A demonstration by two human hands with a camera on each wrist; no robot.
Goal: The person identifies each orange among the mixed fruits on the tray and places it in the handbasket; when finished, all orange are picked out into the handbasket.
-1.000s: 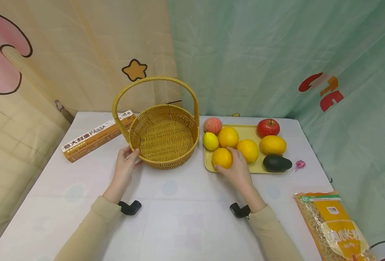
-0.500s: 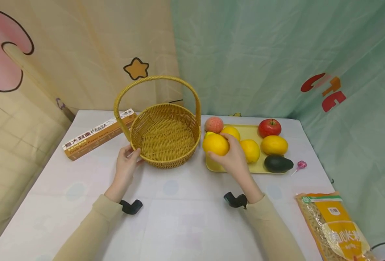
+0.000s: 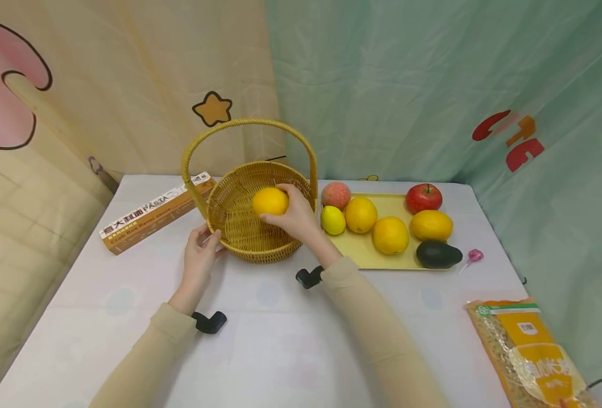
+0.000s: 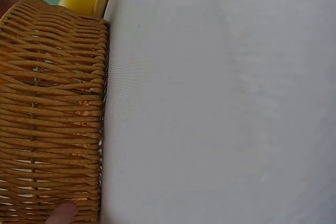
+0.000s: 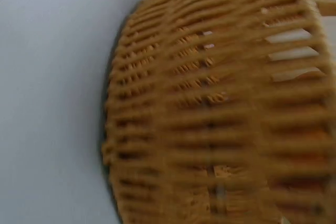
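Note:
In the head view my right hand (image 3: 297,212) holds an orange (image 3: 270,202) over the inside of the wicker basket (image 3: 242,226), fingers and thumb around the fruit's right side. My left hand (image 3: 199,255) grips the basket's rim at its front left, thumb on the rim and fingers outside below it. One fingertip (image 4: 63,213) shows against the woven wall (image 4: 52,119) in the left wrist view. The right wrist view is filled by the basket's side (image 5: 220,103), blurred; the right hand is hidden there. The basket's tall arched handle (image 3: 250,121) stands upright.
Right of the basket a yellow tray (image 3: 354,259) bears a yellow-green lemon (image 3: 333,220), two oranges, a mango (image 3: 431,225), an avocado (image 3: 437,254) and an apple (image 3: 424,198). A peach (image 3: 336,195) sits at its corner. Around are a pasta box (image 3: 158,212), lollipop (image 3: 475,256) and rice bag (image 3: 533,351).
My right hand has lifted the orange from the tray's front left and carried it left over the basket. My left hand stays at the rim.

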